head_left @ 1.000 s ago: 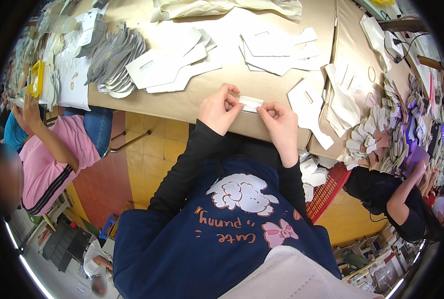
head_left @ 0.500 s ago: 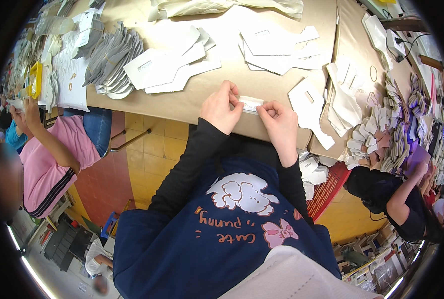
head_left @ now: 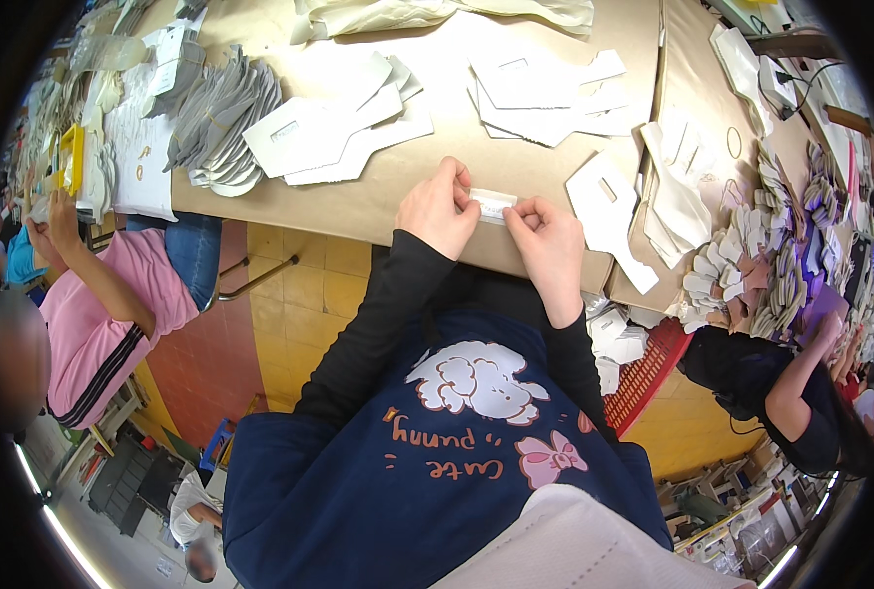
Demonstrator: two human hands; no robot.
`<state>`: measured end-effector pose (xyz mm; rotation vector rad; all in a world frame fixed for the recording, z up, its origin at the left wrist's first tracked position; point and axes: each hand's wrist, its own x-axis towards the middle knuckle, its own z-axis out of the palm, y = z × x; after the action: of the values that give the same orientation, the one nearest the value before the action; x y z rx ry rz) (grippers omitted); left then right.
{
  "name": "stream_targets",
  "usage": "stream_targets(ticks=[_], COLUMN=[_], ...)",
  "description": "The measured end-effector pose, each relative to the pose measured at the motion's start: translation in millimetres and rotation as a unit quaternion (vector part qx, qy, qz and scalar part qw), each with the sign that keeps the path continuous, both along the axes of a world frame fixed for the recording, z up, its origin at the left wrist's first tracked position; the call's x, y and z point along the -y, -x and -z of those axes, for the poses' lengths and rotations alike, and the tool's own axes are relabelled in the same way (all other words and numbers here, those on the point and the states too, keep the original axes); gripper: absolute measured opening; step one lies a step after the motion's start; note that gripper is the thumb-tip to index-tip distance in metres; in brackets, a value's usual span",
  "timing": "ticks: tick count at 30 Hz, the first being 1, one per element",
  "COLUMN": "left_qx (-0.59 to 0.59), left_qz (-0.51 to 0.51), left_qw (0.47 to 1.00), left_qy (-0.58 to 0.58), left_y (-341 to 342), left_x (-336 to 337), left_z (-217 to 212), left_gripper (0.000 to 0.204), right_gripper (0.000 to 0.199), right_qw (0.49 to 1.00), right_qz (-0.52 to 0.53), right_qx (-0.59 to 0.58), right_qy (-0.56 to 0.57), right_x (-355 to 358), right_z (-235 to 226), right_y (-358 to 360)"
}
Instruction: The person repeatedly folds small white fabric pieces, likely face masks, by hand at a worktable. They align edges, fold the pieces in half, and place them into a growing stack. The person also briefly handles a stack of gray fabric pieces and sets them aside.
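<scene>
A small white label strip (head_left: 493, 205) with dark print is stretched between my two hands, just over the near edge of the table. Its left end is pinched between the thumb and fingers of my left hand (head_left: 438, 211). At the other end, my right hand (head_left: 547, 239) grips it the same way. To the right of my right hand lies a white cut piece (head_left: 604, 204) with a rectangular slot and a narrow tail. Similar white slotted pieces (head_left: 309, 135) lie overlapped beyond my left hand, and another pile (head_left: 535, 83) is farther back.
Grey cut pieces (head_left: 223, 123) are bundled at the left of the brown-covered table (head_left: 358, 211). Folded cream material (head_left: 437, 16) lies at the far side. A red basket (head_left: 653, 368) stands below the right edge. People work on both sides, one in a pink shirt (head_left: 103, 304).
My hands and the label strip have stayed almost in place, with only slight finger movement. At the left, the person in pink has shifted their hands a little.
</scene>
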<state>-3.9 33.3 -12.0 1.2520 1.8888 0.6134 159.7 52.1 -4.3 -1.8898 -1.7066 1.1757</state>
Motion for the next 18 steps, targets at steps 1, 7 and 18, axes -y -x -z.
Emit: stream_targets(ticks=[1,7,18], left_qx=[0.001,-0.02,-0.014], left_qz=[0.001,0.005,0.018], left_qw=[1.0,1.0,0.999], left_qy=[0.005,0.003,0.025], left_y=[0.0,-0.5,-1.0], left_x=[-0.8,-4.1,-5.2], left_z=[-0.8,-1.3,-3.6], left_gripper=[0.023,0.025,0.022], right_gripper=[0.019,0.019,0.019], right_qw=[1.0,1.0,1.0], right_qz=[0.001,-0.001,-0.007], right_qx=[0.0,0.016,0.028], right_qy=[-0.003,-0.009,-0.005], right_x=[0.2,0.0,-2.0], right_z=[0.0,-0.1,-0.9], right_y=[0.3,1.6,2.1])
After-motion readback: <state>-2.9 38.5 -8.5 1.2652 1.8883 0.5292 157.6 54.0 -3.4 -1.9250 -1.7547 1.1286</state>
